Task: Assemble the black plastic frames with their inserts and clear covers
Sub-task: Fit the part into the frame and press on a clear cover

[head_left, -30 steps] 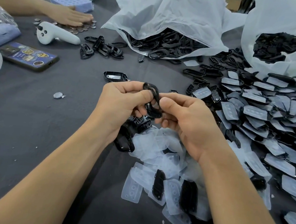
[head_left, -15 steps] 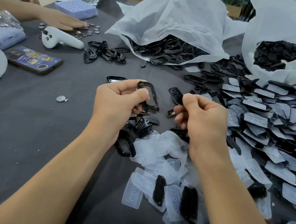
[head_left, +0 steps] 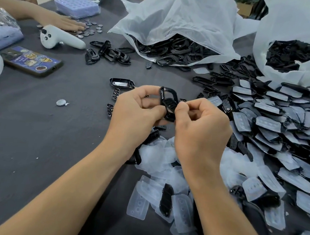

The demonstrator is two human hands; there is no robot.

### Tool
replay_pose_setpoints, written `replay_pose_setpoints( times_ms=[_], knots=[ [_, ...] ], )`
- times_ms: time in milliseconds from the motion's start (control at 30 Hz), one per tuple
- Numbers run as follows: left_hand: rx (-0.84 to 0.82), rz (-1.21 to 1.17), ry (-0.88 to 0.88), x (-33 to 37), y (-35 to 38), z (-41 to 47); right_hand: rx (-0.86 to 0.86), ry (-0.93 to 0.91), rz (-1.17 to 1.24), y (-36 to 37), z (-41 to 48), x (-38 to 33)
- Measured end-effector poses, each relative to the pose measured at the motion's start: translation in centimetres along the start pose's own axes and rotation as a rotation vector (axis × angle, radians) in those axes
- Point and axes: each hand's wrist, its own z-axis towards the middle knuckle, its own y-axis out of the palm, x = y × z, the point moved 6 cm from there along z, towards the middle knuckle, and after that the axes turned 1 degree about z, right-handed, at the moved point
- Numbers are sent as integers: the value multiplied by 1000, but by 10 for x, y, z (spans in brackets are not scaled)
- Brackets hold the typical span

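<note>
My left hand [head_left: 137, 113] grips a black plastic frame [head_left: 167, 92] upright above the grey table. My right hand [head_left: 201, 128] pinches a small black insert [head_left: 171, 104] that lies against the lower part of that frame. Under my wrists lies a loose pile of clear covers [head_left: 166, 162] with a few black inserts [head_left: 166, 199] among them. A black shell [head_left: 122, 82] rests on the table just beyond my left hand.
Two white bags hold black parts: one with frames [head_left: 176, 48], one [head_left: 294, 53] at the far right. Assembled pieces [head_left: 276, 118] cover the right side. Another person's hand [head_left: 64, 22] rests on coin cells at the far left, by a white controller [head_left: 57, 39] and phone [head_left: 32, 61].
My right hand, which had drawn away to the right with an insert pinched in it, has come back to the frame. The insert now sits against the frame in my left hand.
</note>
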Motion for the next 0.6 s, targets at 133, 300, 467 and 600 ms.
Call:
replay_pose_setpoints(
  times_ms=[133, 300, 467, 600],
  knots=[
    [18, -17, -64, -4, 2, -3, 30, -49, -37, -1, -2, -6],
    [14, 26, -81, -5, 4, -4, 15, -82, -79, -2, -1, -6],
    [-24, 132, -39, -2, 6, -5, -26, -109, -100, 3, -2, -7],
    [-49, 70, -23, -1, 7, -6, -35, -83, -72, 2, -1, -5]
  ],
)
